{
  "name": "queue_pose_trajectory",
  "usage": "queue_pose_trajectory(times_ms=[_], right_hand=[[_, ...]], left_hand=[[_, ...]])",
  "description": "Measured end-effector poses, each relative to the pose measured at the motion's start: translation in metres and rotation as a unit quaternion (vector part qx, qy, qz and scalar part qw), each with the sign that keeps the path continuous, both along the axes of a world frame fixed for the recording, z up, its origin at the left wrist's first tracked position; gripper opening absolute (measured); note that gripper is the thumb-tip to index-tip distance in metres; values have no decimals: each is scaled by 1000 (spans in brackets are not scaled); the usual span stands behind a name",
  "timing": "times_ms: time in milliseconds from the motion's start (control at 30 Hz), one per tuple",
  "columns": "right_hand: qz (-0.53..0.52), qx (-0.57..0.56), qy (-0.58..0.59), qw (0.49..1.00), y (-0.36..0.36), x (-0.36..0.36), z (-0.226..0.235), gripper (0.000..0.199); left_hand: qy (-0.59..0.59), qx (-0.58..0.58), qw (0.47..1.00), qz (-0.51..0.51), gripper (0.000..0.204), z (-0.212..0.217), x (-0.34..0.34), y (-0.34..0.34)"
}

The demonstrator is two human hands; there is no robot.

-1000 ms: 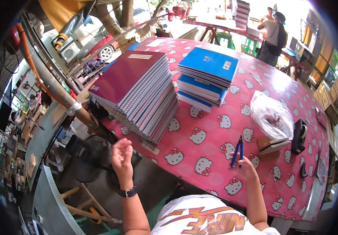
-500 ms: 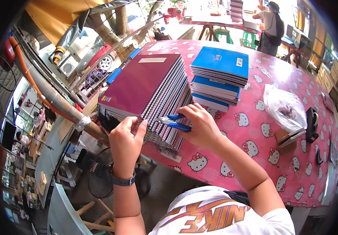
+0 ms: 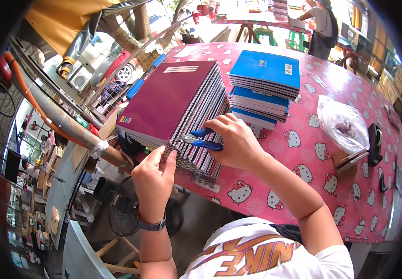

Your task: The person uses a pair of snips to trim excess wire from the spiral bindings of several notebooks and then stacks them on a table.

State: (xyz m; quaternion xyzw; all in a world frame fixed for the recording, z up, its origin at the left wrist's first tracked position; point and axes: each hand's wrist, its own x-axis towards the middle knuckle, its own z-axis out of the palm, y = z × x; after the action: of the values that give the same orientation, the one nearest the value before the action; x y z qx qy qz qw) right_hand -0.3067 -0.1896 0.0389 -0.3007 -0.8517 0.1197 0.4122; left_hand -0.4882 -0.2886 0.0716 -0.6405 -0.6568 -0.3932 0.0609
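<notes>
A tall slanted stack of maroon spiral notebooks (image 3: 173, 95) lies on the pink cartoon-cat tablecloth (image 3: 312, 158). My right hand (image 3: 236, 139) grips blue-handled pliers (image 3: 204, 139), whose metal tips touch the wire spirals at the stack's near edge. My left hand (image 3: 154, 179), with a dark watch on the wrist, presses its fingers against the lower corner of the same stack. Behind it stands a stack of blue notebooks (image 3: 266, 79).
A clear plastic bag (image 3: 343, 123) with small dark bits, a small cardboard box (image 3: 347, 160) and a black tool (image 3: 374, 139) lie to the right. A person (image 3: 322, 23) stands at a far table. Pipes, a fan and a railing are on the left.
My right hand carried the blue pliers from the table's right side to the maroon stack. My left hand rose from below the table edge onto the stack's corner. The view has drawn closer.
</notes>
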Motion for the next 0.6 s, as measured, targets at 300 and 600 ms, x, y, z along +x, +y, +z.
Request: queue_pose_trajectory(times_ms=[300, 600], right_hand=[[-21, -5, -57, 998, 5, 10, -1, 48], [263, -500, -273, 779, -81, 112, -157, 25]], left_hand=[[-148, 160, 975, -47, 15, -17, 0, -24], [-233, -427, 819, -303, 20, -130, 6, -111]])
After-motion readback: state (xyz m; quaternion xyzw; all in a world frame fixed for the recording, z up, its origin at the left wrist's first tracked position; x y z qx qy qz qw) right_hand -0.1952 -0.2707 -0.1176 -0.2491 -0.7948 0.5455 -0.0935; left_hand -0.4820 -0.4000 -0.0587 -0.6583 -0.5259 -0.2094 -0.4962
